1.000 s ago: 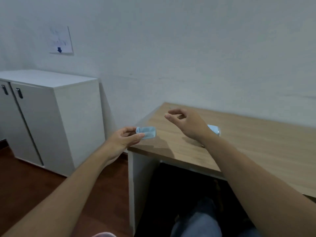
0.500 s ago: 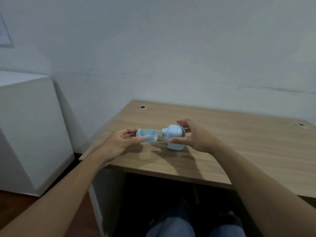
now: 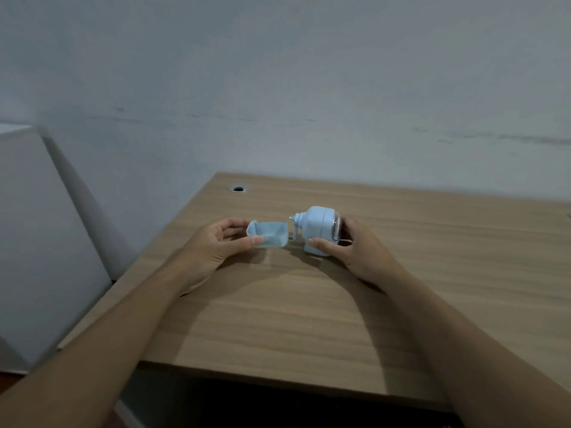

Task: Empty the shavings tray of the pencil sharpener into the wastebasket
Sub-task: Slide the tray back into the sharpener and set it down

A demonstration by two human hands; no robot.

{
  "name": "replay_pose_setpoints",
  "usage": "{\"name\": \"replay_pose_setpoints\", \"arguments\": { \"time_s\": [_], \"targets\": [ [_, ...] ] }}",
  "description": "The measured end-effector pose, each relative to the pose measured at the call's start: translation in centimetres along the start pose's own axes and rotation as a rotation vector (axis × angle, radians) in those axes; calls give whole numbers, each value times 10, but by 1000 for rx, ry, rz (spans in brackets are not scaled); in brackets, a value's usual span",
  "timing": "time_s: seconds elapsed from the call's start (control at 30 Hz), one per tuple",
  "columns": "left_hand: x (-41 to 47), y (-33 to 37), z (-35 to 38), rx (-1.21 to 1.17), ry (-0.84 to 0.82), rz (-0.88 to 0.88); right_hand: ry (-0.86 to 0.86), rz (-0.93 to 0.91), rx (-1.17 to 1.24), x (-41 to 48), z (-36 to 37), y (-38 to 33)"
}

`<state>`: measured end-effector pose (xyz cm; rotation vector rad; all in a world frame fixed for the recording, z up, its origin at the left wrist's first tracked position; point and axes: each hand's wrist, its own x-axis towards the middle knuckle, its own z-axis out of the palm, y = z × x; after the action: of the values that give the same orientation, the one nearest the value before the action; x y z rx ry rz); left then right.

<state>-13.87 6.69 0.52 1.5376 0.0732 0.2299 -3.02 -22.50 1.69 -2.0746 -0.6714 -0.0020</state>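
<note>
A pale blue pencil sharpener [image 3: 318,230] with a small crank on its left side stands on the wooden desk [image 3: 309,319]. My right hand [image 3: 352,245] grips it from the right, thumb at its lower front. The translucent blue shavings tray [image 3: 268,233] is out of the sharpener and just to its left, held above the desk. My left hand [image 3: 216,245] pinches it between thumb and fingers. The tray's open side faces up and its inside looks empty. No wastebasket is in view.
A cable hole [image 3: 238,189] sits at the desk's far left corner. A white cabinet [image 3: 46,242] stands to the left of the desk, with a gap between them. A plain wall runs behind the desk.
The view swung right from the cabinet to the desk. My left hand brought the tray over the desk beside the sharpener. My right hand closed on the sharpener.
</note>
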Motion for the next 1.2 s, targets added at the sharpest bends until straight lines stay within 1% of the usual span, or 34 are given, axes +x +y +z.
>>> {"name": "replay_pose_setpoints", "arguments": {
  "time_s": [0.17,0.23,0.3,0.37,0.53,0.77,0.9,1.1,1.2],
  "targets": [
    [44,3,16,128,-94,-11,13,-29,5,27,-1,9],
    [58,3,17,95,-147,-42,8,-23,15,32,-3,14],
    [67,-1,13,4,-197,-82,-8,-26,38,33,-4,20],
    [72,-4,8,-16,-251,-99,-37,-17,100,35,-4,27],
    [70,2,13,116,-326,-107,-60,5,202,44,-8,35],
    [73,-1,11,170,-321,-99,-123,18,267,43,-13,42],
    [73,-2,9,197,-312,-94,-131,47,357,43,-17,41],
    [71,1,10,174,-304,-97,-135,67,435,41,-21,45],
    [71,1,11,169,-270,-84,-142,77,477,39,-24,45]
  ]
}}
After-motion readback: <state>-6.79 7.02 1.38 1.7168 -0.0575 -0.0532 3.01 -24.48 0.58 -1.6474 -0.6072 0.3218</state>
